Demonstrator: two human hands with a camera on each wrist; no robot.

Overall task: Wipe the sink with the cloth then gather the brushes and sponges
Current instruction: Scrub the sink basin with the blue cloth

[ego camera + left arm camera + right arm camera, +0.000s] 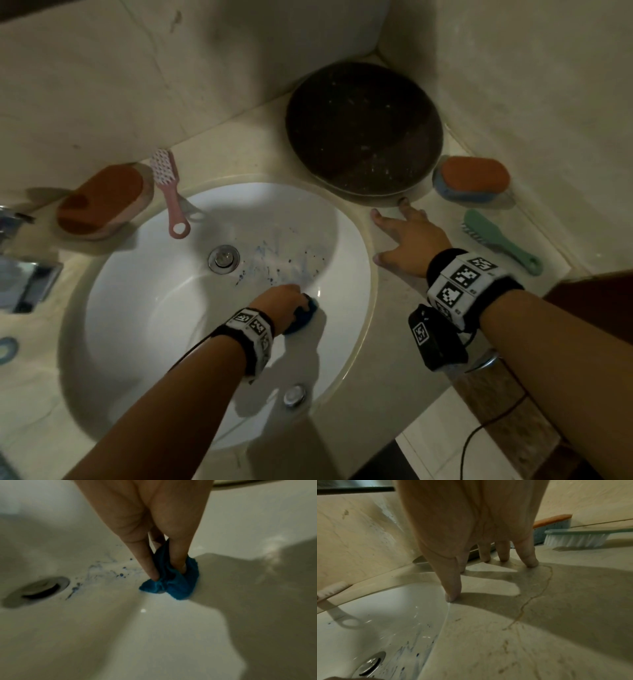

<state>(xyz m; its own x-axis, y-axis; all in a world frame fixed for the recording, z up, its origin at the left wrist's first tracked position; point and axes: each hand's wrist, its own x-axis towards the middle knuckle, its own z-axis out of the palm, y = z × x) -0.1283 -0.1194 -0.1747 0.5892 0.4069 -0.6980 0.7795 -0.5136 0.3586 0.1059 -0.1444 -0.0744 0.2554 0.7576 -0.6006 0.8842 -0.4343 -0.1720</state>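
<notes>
The blue cloth (173,580) lies bunched on the white wall of the sink (144,308), on the side nearer the person, gripped by the left hand (284,305). Only the left wrist view shows how: the fingers (149,566) pinch into its folds and press it against the porcelain, just beside a scatter of blue ink specks (109,573) that runs toward the metal drain (223,258). The right hand (407,240) holds nothing; its spread, straight fingertips (530,562) rest on the stone desk (394,342) beside the sink rim, a contact the right wrist view makes plain. The head view alone takes in the spread of tools: an orange-topped sponge (101,202) and a pink brush (168,192) at the far left of the sink, the brush handle reaching over the rim; an orange-and-blue sponge (472,180) and a green brush (496,240) on the right, well apart from the first pair. A dark round pan (363,132) sits in the corner, between the two groups.
</notes>
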